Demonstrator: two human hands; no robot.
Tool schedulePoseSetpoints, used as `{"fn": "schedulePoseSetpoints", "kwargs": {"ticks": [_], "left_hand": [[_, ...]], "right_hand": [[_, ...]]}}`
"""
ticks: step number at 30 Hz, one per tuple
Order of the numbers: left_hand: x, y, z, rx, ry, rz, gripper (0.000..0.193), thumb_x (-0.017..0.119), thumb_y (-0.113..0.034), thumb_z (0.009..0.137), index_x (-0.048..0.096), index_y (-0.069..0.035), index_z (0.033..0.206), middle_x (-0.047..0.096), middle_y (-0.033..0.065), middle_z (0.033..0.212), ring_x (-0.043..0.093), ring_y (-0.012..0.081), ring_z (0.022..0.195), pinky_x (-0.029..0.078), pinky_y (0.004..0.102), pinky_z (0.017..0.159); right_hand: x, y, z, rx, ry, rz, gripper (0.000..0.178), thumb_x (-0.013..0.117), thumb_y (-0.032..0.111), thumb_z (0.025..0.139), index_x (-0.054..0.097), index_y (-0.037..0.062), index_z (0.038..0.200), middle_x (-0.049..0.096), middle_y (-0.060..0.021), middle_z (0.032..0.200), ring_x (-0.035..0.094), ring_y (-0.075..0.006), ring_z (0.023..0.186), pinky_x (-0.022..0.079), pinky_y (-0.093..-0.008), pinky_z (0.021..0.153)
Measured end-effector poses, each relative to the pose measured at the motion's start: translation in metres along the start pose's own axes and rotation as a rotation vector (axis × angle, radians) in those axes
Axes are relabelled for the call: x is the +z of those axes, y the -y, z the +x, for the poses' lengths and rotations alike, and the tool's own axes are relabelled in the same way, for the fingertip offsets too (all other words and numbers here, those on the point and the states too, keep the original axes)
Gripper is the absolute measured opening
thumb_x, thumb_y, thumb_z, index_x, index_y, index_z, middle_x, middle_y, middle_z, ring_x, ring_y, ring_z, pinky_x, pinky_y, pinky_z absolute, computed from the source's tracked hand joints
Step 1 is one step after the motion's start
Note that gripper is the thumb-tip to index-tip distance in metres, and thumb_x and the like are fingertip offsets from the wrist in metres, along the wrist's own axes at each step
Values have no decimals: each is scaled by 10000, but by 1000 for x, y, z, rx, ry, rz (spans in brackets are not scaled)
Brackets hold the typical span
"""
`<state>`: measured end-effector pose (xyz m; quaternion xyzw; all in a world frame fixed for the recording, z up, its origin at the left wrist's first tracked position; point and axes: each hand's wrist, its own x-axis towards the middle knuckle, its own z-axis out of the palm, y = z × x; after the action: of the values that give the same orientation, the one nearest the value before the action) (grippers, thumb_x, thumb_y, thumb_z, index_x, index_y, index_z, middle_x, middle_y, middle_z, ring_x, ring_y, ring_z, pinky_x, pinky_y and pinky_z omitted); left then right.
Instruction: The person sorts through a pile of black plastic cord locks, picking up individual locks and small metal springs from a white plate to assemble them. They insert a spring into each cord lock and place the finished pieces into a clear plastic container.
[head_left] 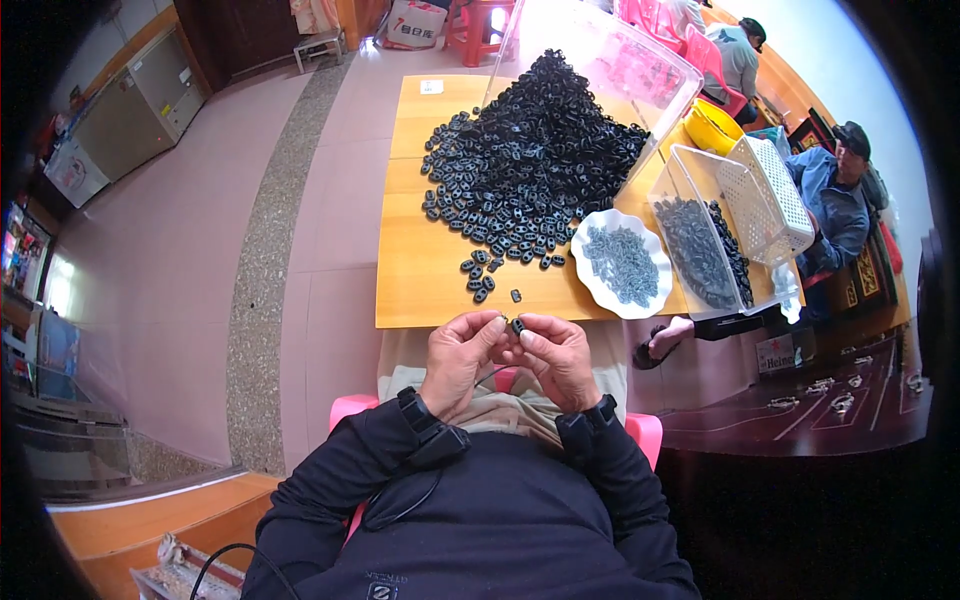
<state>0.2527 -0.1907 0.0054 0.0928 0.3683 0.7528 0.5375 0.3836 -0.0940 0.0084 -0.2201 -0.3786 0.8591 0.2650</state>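
My right hand (558, 358) pinches a small black oval plastic piece with holes (517, 326) between thumb and fingers, just off the near table edge. Close beside it, my left hand (465, 358) is closed, its thumb and fingertip pressed together at the piece's left side; whatever they pinch is too small to make out. A large heap of similar black oval pieces (545, 150) covers the middle of the wooden table (420, 290). One loose piece (516, 296) lies just beyond my hands. To the right, a white scalloped dish (586, 284) holds many small grey metal parts.
Right of the dish stands a clear plastic bin (690, 165) with more black parts, a white perforated basket (775, 195) and a yellow bowl (712, 127). A large clear tub (665, 60) lies behind the heap. Another person (835, 205) sits at the right.
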Motion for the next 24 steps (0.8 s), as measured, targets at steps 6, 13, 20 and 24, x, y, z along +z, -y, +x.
{"fn": "schedulePoseSetpoints", "kwargs": {"ticks": [6, 13, 20, 24], "left_hand": [[-5, 4, 1, 7, -40, 37, 161, 619, -27, 891, 610, 13, 1047, 665, 86, 871, 657, 143, 725, 576, 275, 696], [-1, -2, -2, -41, -60, 96, 165, 630, -12, 874, 601, 13, 1035, 669, 92, 877, 664, 138, 734, 576, 257, 701], [-3, -1, -1, -69, -45, 138, 158, 642, -45, 876, 601, -5, 1023, 673, 83, 896, 671, 144, 751, 583, 291, 717], [-3, -1, -1, -82, -43, 158, 153, 641, -51, 879, 604, -8, 1020, 676, 76, 889, 670, 136, 749, 583, 289, 722]], "right_hand": [[-7, -3, 4, -173, -65, -225, 212, 623, 2, 879, 622, -52, 1083, 689, -150, 896, 696, -215, 733, 609, -345, 677], [-9, -4, 5, -202, -92, -289, 209, 640, 19, 873, 628, -60, 1066, 689, -149, 893, 694, -206, 733, 612, -347, 664], [-16, -8, 7, -192, -101, -308, 210, 659, 30, 865, 647, -49, 1059, 698, -125, 915, 682, -159, 741, 585, -280, 680], [-15, -8, 8, -182, -109, -299, 205, 658, 31, 867, 650, -43, 1057, 699, -123, 910, 680, -154, 747, 582, -274, 684]]}}
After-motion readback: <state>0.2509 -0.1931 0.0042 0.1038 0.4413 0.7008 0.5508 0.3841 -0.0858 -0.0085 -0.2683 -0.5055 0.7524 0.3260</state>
